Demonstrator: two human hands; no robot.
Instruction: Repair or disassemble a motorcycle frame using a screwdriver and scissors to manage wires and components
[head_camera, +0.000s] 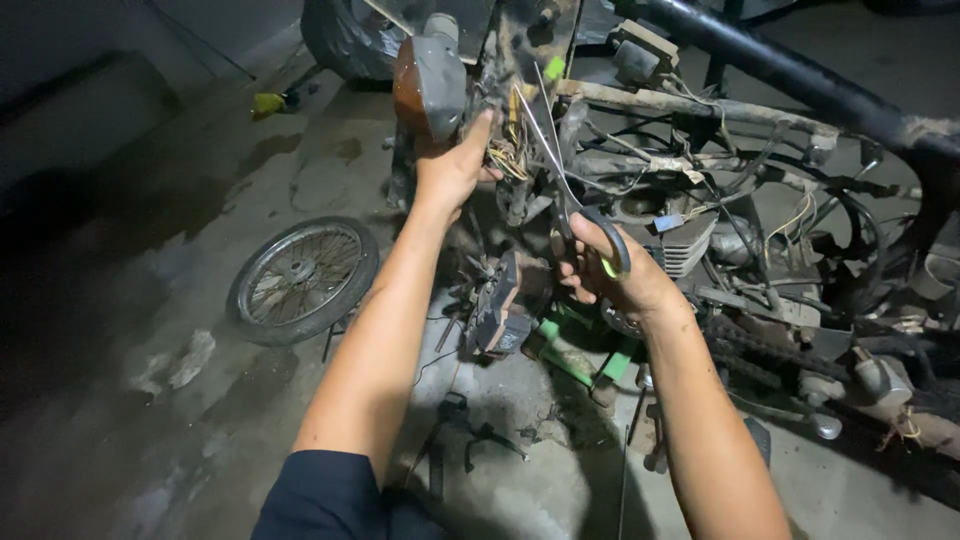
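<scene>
The person's left hand (455, 168) reaches up to the front of a stripped motorcycle frame (800, 85), its fingers wrapped around a bundle of yellow and pale wires (510, 155) that spills out just at the hand's three o'clock. The thumb lies along the top of the bundle and the palm presses against the dark metal beneath. Just at the hand's eleven o'clock sits an amber turn-signal lamp (428, 88) in a grey housing, almost touching the fingertips.

The right hand (605, 268) is closed on a pair of scissors (560, 175), fingers through the dark loop handles, which have a green lining. The long blades run up toward eleven o'clock from that hand, parted a little, with their tips at the wire bundle just beside the left hand's fingers. Whether the blades touch a wire cannot be told.

At the right hand's three o'clock lies the engine (690, 240) with its ribbed cylinder, crossed by loose cables. At its five o'clock a drive chain (770, 355) runs along the lower frame. Below the hands, at six o'clock, a green stand (570, 355) rests on the concrete floor (150, 300), with small dark tools scattered near it. A spoked wheel (302, 278) lies flat on the floor at the left forearm's nine o'clock, well apart from the frame. A yellow rag-like object (268, 102) sits far off at the left hand's ten o'clock.
</scene>
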